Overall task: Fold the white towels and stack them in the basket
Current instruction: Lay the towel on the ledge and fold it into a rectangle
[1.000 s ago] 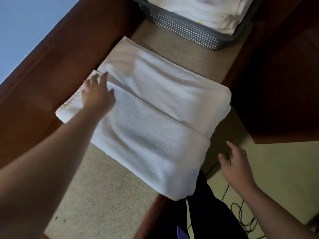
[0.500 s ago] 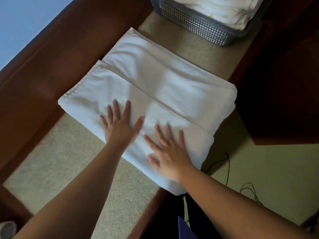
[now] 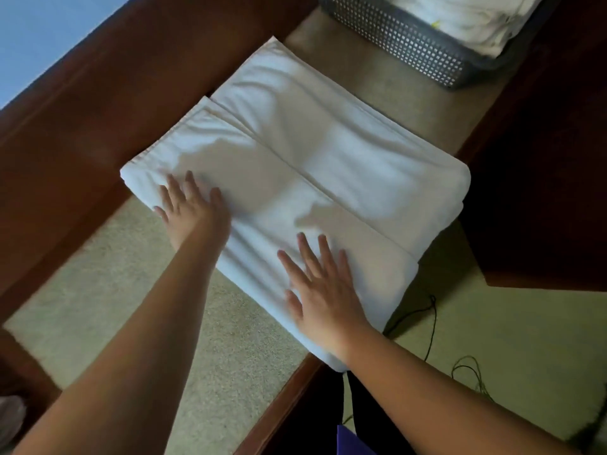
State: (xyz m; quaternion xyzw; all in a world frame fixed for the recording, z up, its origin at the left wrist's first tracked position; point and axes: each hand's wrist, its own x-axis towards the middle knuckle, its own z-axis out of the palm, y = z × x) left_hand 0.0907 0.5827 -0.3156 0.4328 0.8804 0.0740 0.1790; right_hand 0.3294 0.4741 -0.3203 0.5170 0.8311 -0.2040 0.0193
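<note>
My left hand (image 3: 192,213) and right hand (image 3: 323,290) lie flat, fingers straight, pressing the folded towel (image 3: 328,165) on the table (image 3: 230,323), gripping nothing; basket (image 3: 404,44) far right, holding towels.

Left hand (image 3: 193,215), right hand (image 3: 323,297) flat on folded white towel (image 3: 345,165); basket (image 3: 404,44) beyond.

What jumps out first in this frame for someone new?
The big folded white towel fills the middle of the tan table top. Both hands lie flat on its near fold with straight fingers: left hand near the left end, right hand near the front edge. At top right, a grey basket already holds white towels.
</note>
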